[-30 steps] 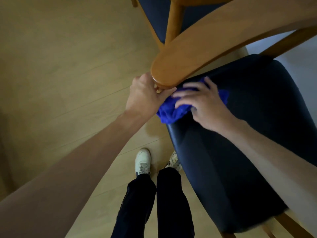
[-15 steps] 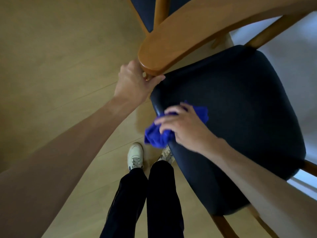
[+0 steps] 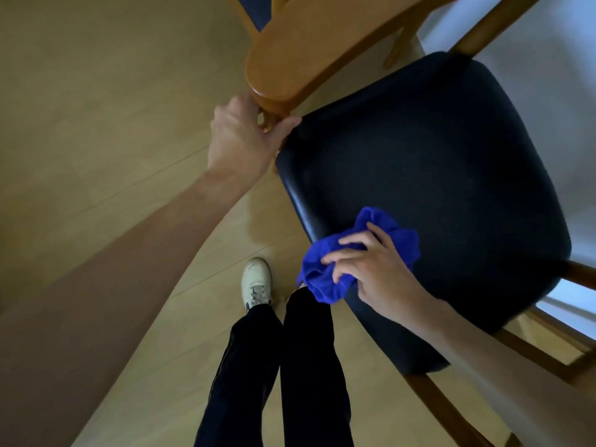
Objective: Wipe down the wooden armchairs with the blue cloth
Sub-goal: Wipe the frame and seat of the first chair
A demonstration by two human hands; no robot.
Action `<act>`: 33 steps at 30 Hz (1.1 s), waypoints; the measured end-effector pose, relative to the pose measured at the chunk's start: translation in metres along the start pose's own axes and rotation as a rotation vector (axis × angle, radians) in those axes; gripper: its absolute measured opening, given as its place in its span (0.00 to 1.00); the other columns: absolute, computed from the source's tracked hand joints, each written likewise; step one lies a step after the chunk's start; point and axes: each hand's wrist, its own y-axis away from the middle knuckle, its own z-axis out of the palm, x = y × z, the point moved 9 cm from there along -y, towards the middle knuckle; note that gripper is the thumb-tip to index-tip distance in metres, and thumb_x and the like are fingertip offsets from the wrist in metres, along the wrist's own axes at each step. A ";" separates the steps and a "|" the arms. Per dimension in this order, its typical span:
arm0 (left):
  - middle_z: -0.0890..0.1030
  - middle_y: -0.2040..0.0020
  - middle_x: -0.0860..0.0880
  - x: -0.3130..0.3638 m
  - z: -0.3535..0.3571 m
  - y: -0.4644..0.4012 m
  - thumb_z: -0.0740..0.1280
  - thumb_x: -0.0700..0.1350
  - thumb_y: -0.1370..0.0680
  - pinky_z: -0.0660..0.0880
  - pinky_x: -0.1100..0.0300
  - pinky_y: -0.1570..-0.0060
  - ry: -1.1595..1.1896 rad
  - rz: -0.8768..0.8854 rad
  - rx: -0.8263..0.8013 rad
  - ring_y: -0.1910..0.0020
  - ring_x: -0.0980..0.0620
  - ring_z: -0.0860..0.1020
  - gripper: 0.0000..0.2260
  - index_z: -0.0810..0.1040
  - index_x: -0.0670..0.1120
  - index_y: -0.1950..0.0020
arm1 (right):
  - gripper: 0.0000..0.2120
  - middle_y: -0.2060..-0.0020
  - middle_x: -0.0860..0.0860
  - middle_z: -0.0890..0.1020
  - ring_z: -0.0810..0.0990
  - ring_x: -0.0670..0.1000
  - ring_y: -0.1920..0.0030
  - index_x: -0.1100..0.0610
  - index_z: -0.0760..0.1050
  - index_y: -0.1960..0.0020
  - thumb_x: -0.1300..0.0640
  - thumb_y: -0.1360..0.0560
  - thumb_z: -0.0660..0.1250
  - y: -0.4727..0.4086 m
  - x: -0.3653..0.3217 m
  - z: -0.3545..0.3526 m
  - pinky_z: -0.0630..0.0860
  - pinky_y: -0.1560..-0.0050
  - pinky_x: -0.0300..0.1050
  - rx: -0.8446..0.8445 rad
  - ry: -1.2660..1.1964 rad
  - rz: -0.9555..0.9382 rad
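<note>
Our right hand (image 3: 383,282), fingers clamped on the blue cloth (image 3: 361,253), has swept down the seat (image 3: 435,162) to its front edge; our left hand (image 3: 245,137) still grips the armrest (image 3: 309,59).

- Hands: 2. Left hand (image 3: 245,140) grips under the armrest end; right hand (image 3: 377,272) holds the cloth.
- Blue cloth (image 3: 325,279): 1, bunched, on the seat's front edge.
- Wooden armrest (image 3: 309,50): 1 in view.
- Dark seat cushions: 2. One full seat (image 3: 435,162); a second, part-visible, at the top edge (image 3: 258,8).
- White shoe (image 3: 256,282): 1 visible.
- Trouser legs (image 3: 245,375): 2, dark.
- Floor (image 3: 96,91): 1, pale wood planks.
</note>
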 end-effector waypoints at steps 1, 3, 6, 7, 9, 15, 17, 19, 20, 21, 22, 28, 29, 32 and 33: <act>0.84 0.59 0.45 0.001 0.000 0.002 0.73 0.58 0.29 0.79 0.51 0.55 -0.002 -0.005 0.013 0.58 0.46 0.82 0.20 0.80 0.40 0.55 | 0.19 0.44 0.35 0.81 0.72 0.49 0.36 0.49 0.82 0.59 0.72 0.34 0.68 0.007 0.001 0.004 0.53 0.25 0.56 -0.016 0.000 0.001; 0.84 0.56 0.46 0.006 0.003 0.009 0.73 0.54 0.27 0.79 0.52 0.54 0.024 -0.032 0.043 0.57 0.46 0.82 0.19 0.78 0.40 0.49 | 0.19 0.44 0.35 0.81 0.72 0.50 0.36 0.48 0.82 0.57 0.72 0.34 0.67 0.005 0.000 -0.003 0.55 0.26 0.57 0.009 -0.038 -0.003; 0.80 0.44 0.44 0.010 0.021 0.030 0.69 0.50 0.24 0.75 0.51 0.46 0.076 -0.118 0.036 0.48 0.43 0.79 0.23 0.68 0.40 0.34 | 0.18 0.43 0.38 0.82 0.73 0.53 0.36 0.50 0.83 0.56 0.71 0.35 0.67 -0.018 -0.009 -0.039 0.57 0.27 0.62 0.192 -0.095 -0.034; 0.78 0.42 0.43 0.009 0.027 0.036 0.67 0.50 0.23 0.73 0.51 0.44 0.111 -0.163 0.028 0.45 0.42 0.77 0.24 0.65 0.40 0.32 | 0.17 0.42 0.39 0.81 0.73 0.53 0.36 0.50 0.83 0.56 0.69 0.34 0.67 -0.029 -0.012 -0.051 0.54 0.26 0.62 0.262 -0.097 -0.029; 0.78 0.42 0.44 0.009 0.031 0.041 0.64 0.48 0.21 0.71 0.55 0.44 0.180 -0.233 0.055 0.44 0.43 0.77 0.21 0.65 0.39 0.33 | 0.16 0.39 0.39 0.80 0.70 0.53 0.33 0.49 0.82 0.53 0.68 0.32 0.66 -0.052 -0.013 -0.067 0.49 0.25 0.62 0.343 -0.094 0.026; 0.78 0.38 0.45 0.005 0.036 0.029 0.58 0.47 0.18 0.70 0.57 0.41 0.145 -0.338 0.074 0.39 0.45 0.76 0.19 0.63 0.41 0.29 | 0.12 0.38 0.37 0.78 0.66 0.49 0.32 0.50 0.81 0.53 0.66 0.28 0.67 -0.061 -0.018 -0.031 0.45 0.25 0.61 0.278 -0.054 0.106; 0.76 0.36 0.45 0.005 0.037 0.032 0.57 0.49 0.17 0.70 0.55 0.38 0.110 -0.319 0.069 0.39 0.46 0.76 0.22 0.60 0.41 0.26 | 0.10 0.41 0.39 0.81 0.68 0.51 0.33 0.52 0.81 0.56 0.66 0.29 0.67 -0.032 -0.015 -0.011 0.46 0.25 0.61 0.242 -0.071 0.054; 0.76 0.37 0.46 0.006 0.036 0.035 0.56 0.50 0.16 0.72 0.58 0.40 0.068 -0.282 0.081 0.40 0.48 0.77 0.22 0.58 0.42 0.25 | 0.10 0.42 0.40 0.82 0.69 0.52 0.33 0.53 0.81 0.58 0.67 0.29 0.67 0.009 -0.009 0.013 0.47 0.25 0.62 0.182 -0.047 0.029; 0.77 0.38 0.47 0.008 0.035 0.037 0.56 0.51 0.16 0.71 0.64 0.42 0.063 -0.266 0.092 0.41 0.49 0.77 0.22 0.58 0.42 0.26 | 0.11 0.42 0.39 0.81 0.70 0.52 0.33 0.52 0.81 0.59 0.67 0.29 0.67 0.032 -0.003 0.025 0.48 0.25 0.62 0.150 -0.033 0.030; 0.76 0.40 0.50 0.009 0.035 0.038 0.56 0.51 0.16 0.69 0.70 0.46 0.077 -0.261 0.106 0.43 0.52 0.77 0.21 0.60 0.43 0.27 | 0.11 0.42 0.39 0.81 0.70 0.52 0.33 0.52 0.80 0.59 0.67 0.29 0.66 0.055 0.003 0.038 0.47 0.24 0.62 0.115 -0.030 0.041; 0.76 0.42 0.52 0.006 0.035 0.039 0.56 0.52 0.17 0.67 0.75 0.49 0.098 -0.279 0.124 0.45 0.54 0.77 0.20 0.63 0.43 0.29 | 0.11 0.42 0.38 0.81 0.70 0.51 0.33 0.52 0.80 0.59 0.67 0.29 0.65 0.075 0.008 0.049 0.46 0.24 0.61 0.076 -0.040 0.054; 0.65 0.26 0.40 0.012 0.102 0.100 0.57 0.49 0.17 0.61 0.57 0.32 -0.103 -0.274 -0.258 0.28 0.43 0.65 0.23 0.60 0.41 0.24 | 0.10 0.42 0.40 0.82 0.71 0.54 0.33 0.53 0.80 0.60 0.66 0.29 0.64 0.087 0.001 0.043 0.51 0.26 0.65 0.103 -0.092 0.010; 0.61 0.24 0.39 0.022 0.113 0.118 0.59 0.46 0.18 0.57 0.56 0.29 -0.151 -0.127 -0.348 0.25 0.41 0.60 0.24 0.59 0.43 0.23 | 0.10 0.42 0.41 0.82 0.70 0.54 0.33 0.53 0.80 0.59 0.66 0.28 0.64 0.077 -0.002 0.033 0.51 0.26 0.66 0.154 -0.067 -0.018; 0.49 0.21 0.41 0.023 0.130 0.147 0.65 0.48 0.21 0.52 0.51 0.25 -0.335 0.117 -0.476 0.22 0.38 0.48 0.29 0.57 0.50 0.21 | 0.10 0.37 0.40 0.79 0.65 0.52 0.29 0.51 0.81 0.55 0.64 0.26 0.66 0.048 -0.003 0.015 0.46 0.25 0.64 0.219 0.005 -0.016; 0.48 0.20 0.42 0.018 0.131 0.148 0.66 0.50 0.21 0.53 0.50 0.25 -0.363 0.113 -0.483 0.22 0.38 0.46 0.31 0.57 0.52 0.21 | 0.10 0.37 0.39 0.78 0.64 0.51 0.28 0.50 0.81 0.53 0.63 0.26 0.66 0.041 0.001 0.014 0.45 0.25 0.63 0.218 -0.001 0.014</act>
